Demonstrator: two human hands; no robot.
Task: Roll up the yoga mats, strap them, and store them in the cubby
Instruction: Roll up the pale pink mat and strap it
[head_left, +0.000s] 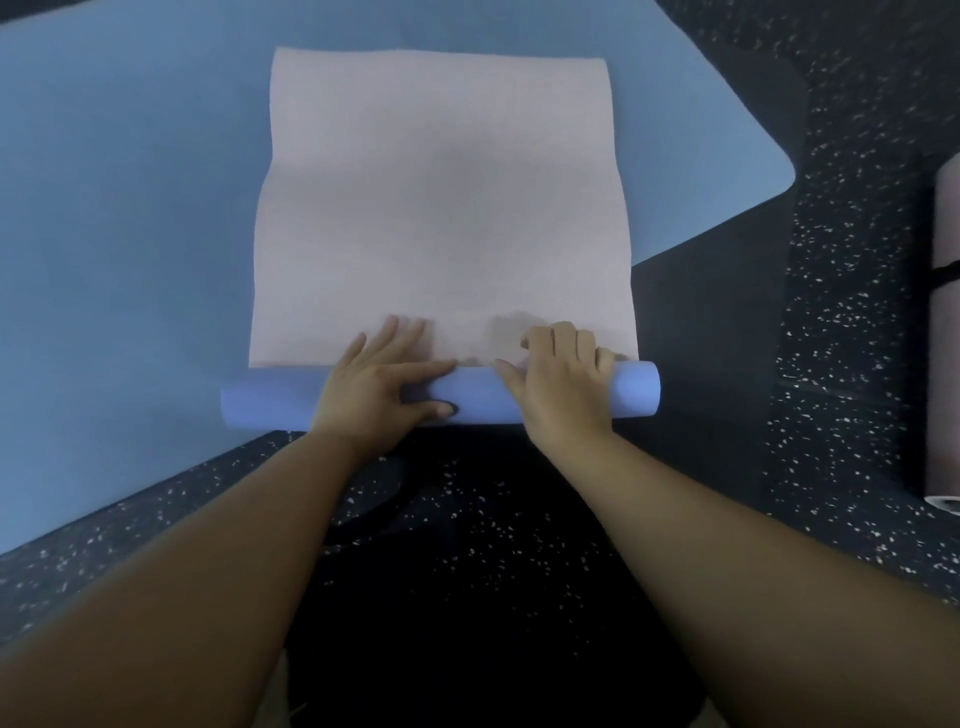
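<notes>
Near the person's knees, a half-rolled yoga mat (441, 218) lies on the speckled floor (857, 364).
Left hand (376, 382) and right hand (563, 376) curl over the roll (483, 392); soft, springy foam, best gripped mid-roll.

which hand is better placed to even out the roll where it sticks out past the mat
Left. The roll sticks out furthest at its left end, with the left hand nearer; the right hand sits near the right end.
</notes>
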